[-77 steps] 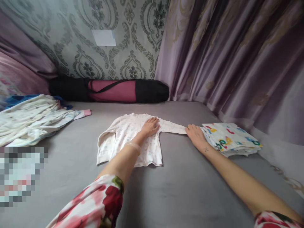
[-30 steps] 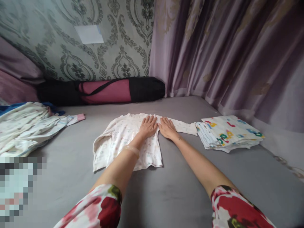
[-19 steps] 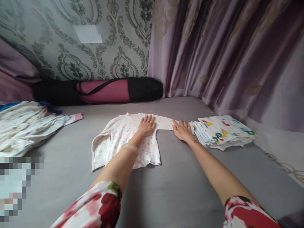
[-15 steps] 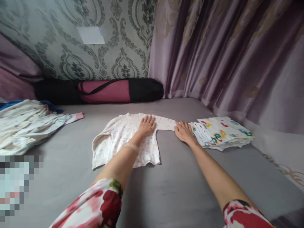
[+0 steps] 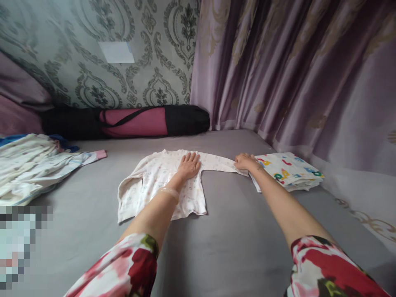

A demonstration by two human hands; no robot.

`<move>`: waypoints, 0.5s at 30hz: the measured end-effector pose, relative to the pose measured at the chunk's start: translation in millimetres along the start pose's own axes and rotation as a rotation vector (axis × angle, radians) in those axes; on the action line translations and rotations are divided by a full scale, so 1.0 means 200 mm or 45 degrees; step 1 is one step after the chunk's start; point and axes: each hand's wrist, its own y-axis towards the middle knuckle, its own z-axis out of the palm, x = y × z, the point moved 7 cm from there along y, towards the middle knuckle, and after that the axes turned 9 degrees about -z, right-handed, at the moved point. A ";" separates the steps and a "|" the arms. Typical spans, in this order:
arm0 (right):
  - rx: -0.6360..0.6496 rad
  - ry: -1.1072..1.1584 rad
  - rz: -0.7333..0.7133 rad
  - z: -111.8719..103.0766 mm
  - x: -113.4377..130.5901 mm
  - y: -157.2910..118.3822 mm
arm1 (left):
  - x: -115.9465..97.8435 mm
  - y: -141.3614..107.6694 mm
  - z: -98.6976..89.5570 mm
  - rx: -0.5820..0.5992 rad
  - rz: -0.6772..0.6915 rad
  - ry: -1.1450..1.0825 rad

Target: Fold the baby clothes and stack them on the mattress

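A small white patterned shirt [image 5: 157, 169] lies spread on the grey sheet [image 5: 216, 235], its collar toward the wall. My left hand [image 5: 189, 165] rests flat on the shirt's upper right part, fingers spread. The sleeve on the right reaches out sideways, and my right hand [image 5: 245, 161] has its fingers curled on it near the cuff. Just beyond that hand sits a folded stack of cloths [image 5: 291, 171] with colourful prints; my right wrist partly covers its left edge. The other sleeve bends down at the shirt's left side.
A pile of light clothes [image 5: 34, 169] lies at the left. Along the wall rests a black and maroon long bag [image 5: 136, 120]. Purple curtains [image 5: 247, 62] hang behind and to the right. A blurred patch covers the lower left corner.
My right hand has slid right along the sleeve toward the cuff, and its flat fingers have curled in. My left hand stays flat on the shirt. The view has shifted slightly.
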 end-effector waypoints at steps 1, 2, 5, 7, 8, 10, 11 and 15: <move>0.005 0.007 -0.017 -0.01 0.00 0.00 | 0.00 0.00 0.00 -0.005 0.000 0.003; 0.005 0.017 -0.037 -0.01 -0.01 0.00 | 0.00 0.00 0.00 -0.010 -0.001 0.006; -0.033 0.054 -0.066 -0.02 -0.03 -0.01 | 0.00 0.00 0.00 -0.007 -0.001 0.029; -0.094 0.088 -0.086 -0.02 -0.05 -0.03 | -0.01 -0.01 0.00 0.005 -0.001 0.063; -0.124 0.106 -0.110 -0.02 -0.06 -0.03 | -0.01 -0.01 0.00 0.012 -0.001 0.082; -0.161 0.121 -0.166 -0.03 -0.06 -0.04 | -0.01 -0.01 -0.01 0.027 -0.005 0.115; -0.159 0.104 -0.185 -0.04 -0.06 -0.04 | -0.01 -0.01 -0.01 0.031 -0.007 0.127; -0.147 -0.118 -0.206 -0.05 -0.03 -0.07 | -0.01 -0.01 -0.01 0.042 -0.018 0.131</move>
